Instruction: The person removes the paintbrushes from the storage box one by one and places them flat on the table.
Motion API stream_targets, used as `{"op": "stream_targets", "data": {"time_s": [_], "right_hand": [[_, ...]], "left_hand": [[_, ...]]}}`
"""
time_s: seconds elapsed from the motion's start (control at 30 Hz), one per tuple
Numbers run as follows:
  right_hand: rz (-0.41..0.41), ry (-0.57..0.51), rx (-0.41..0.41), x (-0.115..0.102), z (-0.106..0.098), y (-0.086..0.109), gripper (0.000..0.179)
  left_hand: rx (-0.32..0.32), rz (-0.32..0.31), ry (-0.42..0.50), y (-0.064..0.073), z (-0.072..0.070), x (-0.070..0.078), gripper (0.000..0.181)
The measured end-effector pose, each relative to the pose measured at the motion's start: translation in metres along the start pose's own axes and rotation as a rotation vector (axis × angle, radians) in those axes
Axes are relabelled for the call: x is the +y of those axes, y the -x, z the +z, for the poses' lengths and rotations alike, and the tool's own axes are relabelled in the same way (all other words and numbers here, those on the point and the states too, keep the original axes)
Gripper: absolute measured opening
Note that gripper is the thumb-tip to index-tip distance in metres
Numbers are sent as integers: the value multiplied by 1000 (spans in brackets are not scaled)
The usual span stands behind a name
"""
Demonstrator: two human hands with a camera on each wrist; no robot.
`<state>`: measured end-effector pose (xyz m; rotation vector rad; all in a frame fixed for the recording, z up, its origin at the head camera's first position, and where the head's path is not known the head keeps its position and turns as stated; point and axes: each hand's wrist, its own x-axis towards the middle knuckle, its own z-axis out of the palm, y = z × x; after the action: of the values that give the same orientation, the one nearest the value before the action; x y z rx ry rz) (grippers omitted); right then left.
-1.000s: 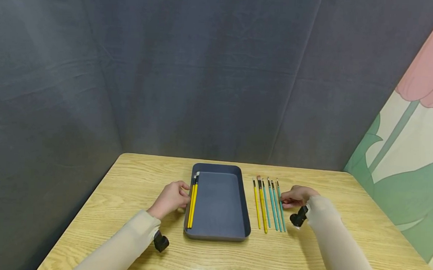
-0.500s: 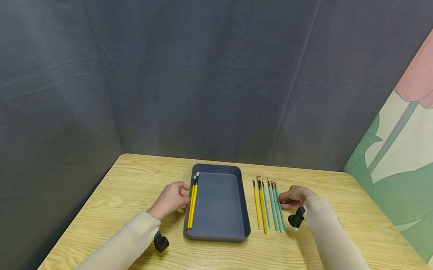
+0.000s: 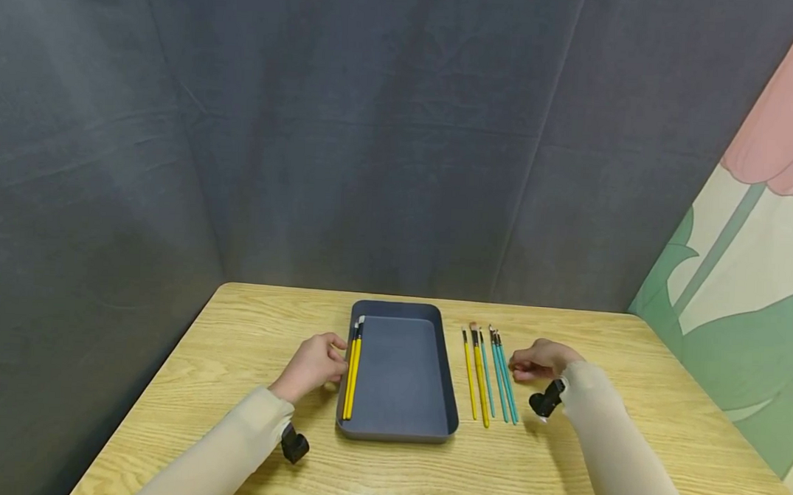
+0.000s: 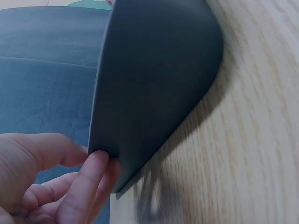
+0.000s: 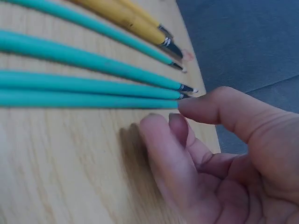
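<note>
In the head view a dark grey tray (image 3: 400,377) lies on the table, with two yellow paintbrushes (image 3: 355,367) along its left wall. My left hand (image 3: 313,363) pinches the tray's left rim; in the left wrist view the thumb is at the rim and fingers press the outer wall (image 4: 154,84). Several loose paintbrushes lie right of the tray, yellow ones (image 3: 480,384) and teal ones (image 3: 506,381). At their right side is my right hand (image 3: 541,359). In the right wrist view its thumb touches the outermost teal paintbrush (image 5: 93,101), hiding that tip; the other fingertips sit apart from it.
The wooden table (image 3: 268,305) bears the tray and brushes. A dark curtain (image 3: 388,144) hangs behind its far edge. On the right is a wall with a painted tulip (image 3: 773,146).
The rightmost teal paintbrushes have slid left and now lie closer together. My right hand shifted slightly left with them. The left hand and tray have stayed put.
</note>
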<state>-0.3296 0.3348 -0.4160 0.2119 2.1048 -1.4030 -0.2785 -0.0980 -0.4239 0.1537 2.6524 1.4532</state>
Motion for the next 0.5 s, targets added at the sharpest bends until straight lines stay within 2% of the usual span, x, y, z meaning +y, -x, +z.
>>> {"op": "stream_targets", "data": {"time_s": [0.3,0.5], "right_hand": [[-198,-123,-132,-1,-10,6,49],[-278,-165,-166,-8,-7,9,55]], "left_hand": [[7,-3,-11,0,0,1,34],[10,8,-15,0,0,1,34]]}}
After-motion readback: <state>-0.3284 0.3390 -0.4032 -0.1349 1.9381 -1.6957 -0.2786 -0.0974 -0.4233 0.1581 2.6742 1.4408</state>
